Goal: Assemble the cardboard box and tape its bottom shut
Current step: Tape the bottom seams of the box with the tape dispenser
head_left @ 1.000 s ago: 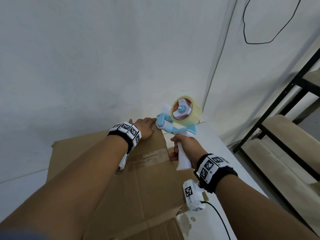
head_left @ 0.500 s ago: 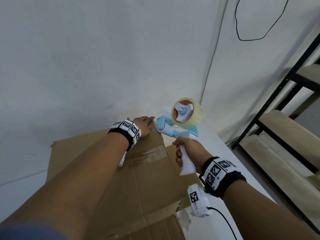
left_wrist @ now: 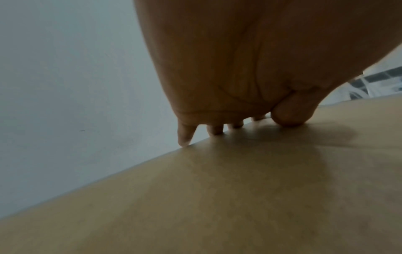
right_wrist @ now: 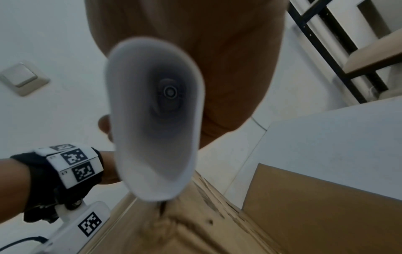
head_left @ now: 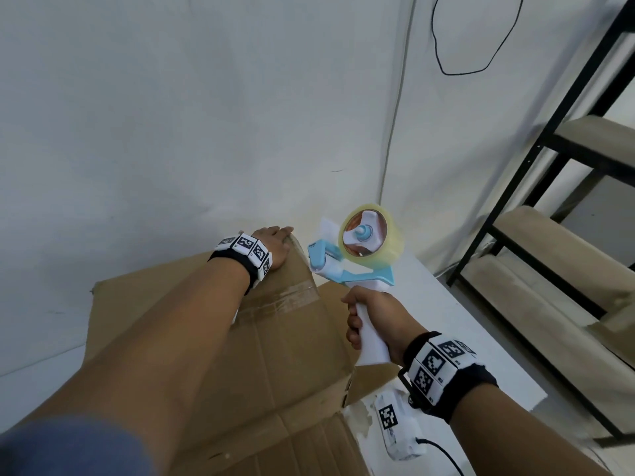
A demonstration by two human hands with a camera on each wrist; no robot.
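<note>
A brown cardboard box [head_left: 275, 338] lies in front of me, an old clear tape strip [head_left: 285, 298] across its top panel. My left hand [head_left: 273, 243] rests flat on the far right corner. In the left wrist view its fingertips [left_wrist: 215, 130] reach the far edge and the thumb presses on the cardboard [left_wrist: 239, 189]. My right hand [head_left: 374, 314] grips the white handle [right_wrist: 156, 111] of a light blue tape dispenser [head_left: 343, 269] with a clear tape roll [head_left: 374, 240]. The dispenser's head is in the air just right of the left hand, off the cardboard.
The box sits on a white table [head_left: 446, 321] pushed against a white wall. A black metal shelf rack [head_left: 549, 201] with tan boards stands to the right. A thin cable [head_left: 395, 132] runs down the wall corner, and a wall switch [right_wrist: 21, 79] shows at left.
My right hand has drawn the dispenser slightly back toward me and away from the left hand. The left hand has stayed on the box's far corner.
</note>
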